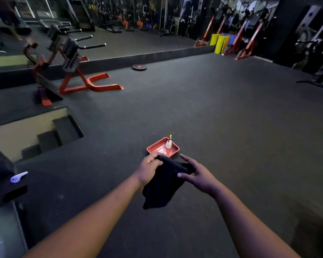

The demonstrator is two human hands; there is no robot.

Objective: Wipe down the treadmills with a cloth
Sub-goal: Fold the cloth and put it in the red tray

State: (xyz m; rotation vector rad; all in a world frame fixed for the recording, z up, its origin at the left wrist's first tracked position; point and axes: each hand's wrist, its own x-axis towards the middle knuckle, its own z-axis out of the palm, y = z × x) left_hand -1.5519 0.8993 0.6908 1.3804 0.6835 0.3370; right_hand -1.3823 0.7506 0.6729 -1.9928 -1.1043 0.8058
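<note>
The left hand (149, 164) has its fingers (154, 157) curled over the top edge of a dark cloth (161, 185), pinching it near one upper corner, and the cloth hangs from there in loose folds above the floor (231, 118). It reads as soft, light and limp, so it should drape wherever it is not supported; bunching it into a pad in one palm would probably serve better for wiping than holding it by an edge. The right hand (198, 174) meets the cloth's other upper corner with fingers fairly straight and spread, thumb against the fabric, though the dim light makes it hard to say if it truly grips. Just beyond both hands, a red tray (155, 148) sits on the floor holding a small spray bottle (168, 143). No treadmill is clearly in view.
</note>
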